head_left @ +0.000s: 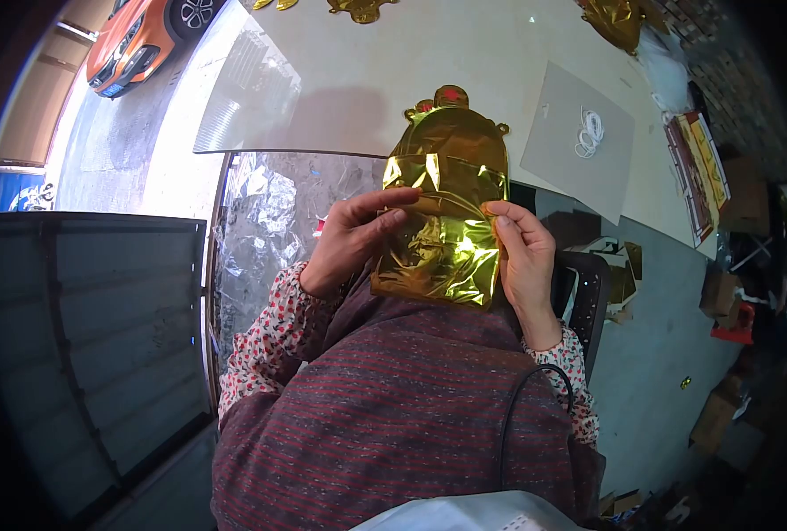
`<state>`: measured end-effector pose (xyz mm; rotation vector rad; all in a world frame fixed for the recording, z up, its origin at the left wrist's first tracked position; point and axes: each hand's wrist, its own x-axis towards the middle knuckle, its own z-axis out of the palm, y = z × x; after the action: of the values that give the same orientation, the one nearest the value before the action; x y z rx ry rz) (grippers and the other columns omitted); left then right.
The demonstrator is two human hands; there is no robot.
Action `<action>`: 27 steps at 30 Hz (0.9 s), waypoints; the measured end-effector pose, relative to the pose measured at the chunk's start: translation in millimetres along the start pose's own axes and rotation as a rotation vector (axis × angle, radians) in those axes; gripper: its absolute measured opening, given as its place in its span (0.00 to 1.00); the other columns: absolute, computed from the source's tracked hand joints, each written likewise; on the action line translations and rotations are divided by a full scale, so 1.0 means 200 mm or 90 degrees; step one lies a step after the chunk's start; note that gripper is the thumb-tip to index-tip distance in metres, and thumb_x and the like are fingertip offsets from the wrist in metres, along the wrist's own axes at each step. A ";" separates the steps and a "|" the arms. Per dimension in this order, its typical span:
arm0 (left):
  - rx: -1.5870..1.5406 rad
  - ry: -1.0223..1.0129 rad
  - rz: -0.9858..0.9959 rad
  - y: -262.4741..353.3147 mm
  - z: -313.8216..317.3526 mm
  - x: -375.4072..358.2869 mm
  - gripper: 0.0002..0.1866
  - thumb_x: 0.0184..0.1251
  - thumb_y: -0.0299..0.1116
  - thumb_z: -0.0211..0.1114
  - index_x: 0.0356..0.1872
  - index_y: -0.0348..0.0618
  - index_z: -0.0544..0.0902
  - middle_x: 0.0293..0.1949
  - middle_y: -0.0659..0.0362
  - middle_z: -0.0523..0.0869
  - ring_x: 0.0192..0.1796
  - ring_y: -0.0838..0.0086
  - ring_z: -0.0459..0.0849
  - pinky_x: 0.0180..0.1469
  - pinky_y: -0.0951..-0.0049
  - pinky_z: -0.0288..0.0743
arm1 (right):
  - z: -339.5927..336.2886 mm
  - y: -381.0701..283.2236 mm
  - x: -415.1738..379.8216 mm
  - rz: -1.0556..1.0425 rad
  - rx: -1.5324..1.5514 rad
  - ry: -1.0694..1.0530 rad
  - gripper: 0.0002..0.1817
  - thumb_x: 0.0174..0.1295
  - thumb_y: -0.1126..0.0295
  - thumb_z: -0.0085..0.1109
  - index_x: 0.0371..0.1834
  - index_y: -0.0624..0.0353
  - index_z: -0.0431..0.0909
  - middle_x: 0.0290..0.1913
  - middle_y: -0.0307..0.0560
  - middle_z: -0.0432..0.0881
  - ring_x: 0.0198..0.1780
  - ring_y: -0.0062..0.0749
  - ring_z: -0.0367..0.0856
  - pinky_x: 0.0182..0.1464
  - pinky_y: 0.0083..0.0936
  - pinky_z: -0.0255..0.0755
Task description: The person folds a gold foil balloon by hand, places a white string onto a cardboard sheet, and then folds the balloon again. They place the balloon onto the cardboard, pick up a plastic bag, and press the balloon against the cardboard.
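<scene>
A flat, shiny gold foil piece (446,137), like an uninflated balloon, hangs over the table's front edge towards my lap. It has a rounded top, small side tabs and red marks at the top end. Its lower part is creased and reflects brightly. My right hand (524,248) pinches the foil's right edge between thumb and forefinger. At the left side, my left hand (351,237) reaches across the foil with forefinger and thumb stretched out and apart. The other left fingers are mostly hidden.
On the pale table (464,53) lie a grey board (579,124) with a coil of white string (591,133) and more gold foil (613,22). Clear crumpled plastic (261,208) is at left, a dark chair (585,296) at right. An orange car (141,44) stands outside.
</scene>
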<state>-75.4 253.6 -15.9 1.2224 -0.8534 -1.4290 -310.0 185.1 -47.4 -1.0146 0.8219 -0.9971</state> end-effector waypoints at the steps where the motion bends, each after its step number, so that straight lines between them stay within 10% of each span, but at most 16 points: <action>1: -0.005 0.002 -0.002 0.00 0.00 0.00 0.16 0.74 0.28 0.62 0.60 0.34 0.81 0.53 0.54 0.87 0.52 0.75 0.85 0.56 0.75 0.81 | 0.02 -0.02 0.00 0.015 0.027 0.014 0.11 0.74 0.75 0.54 0.54 0.66 0.81 0.39 0.33 0.83 0.35 0.07 0.73 0.38 0.07 0.65; 9: -0.044 -0.011 0.000 0.00 -0.02 0.02 0.17 0.74 0.29 0.63 0.59 0.33 0.81 0.53 0.53 0.87 0.52 0.74 0.86 0.56 0.74 0.80 | -0.01 -0.07 0.00 0.031 0.045 -0.074 0.17 0.69 0.82 0.59 0.60 0.68 0.77 0.45 0.38 0.84 0.44 0.12 0.79 0.49 0.11 0.72; 27: 0.505 -0.001 0.243 0.16 0.08 -0.33 0.21 0.63 0.26 0.71 0.59 0.45 0.83 0.48 0.52 0.90 0.49 0.65 0.90 0.50 0.71 0.84 | -0.02 -0.26 -0.20 -0.248 -0.281 -0.076 0.11 0.63 0.83 0.64 0.47 0.62 0.86 0.37 0.40 0.89 0.35 0.14 0.83 0.38 0.12 0.74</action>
<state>-85.5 309.0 33.1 1.5098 -1.6447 -0.7848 -340.9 210.3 4.5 -1.6447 0.7761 -1.0912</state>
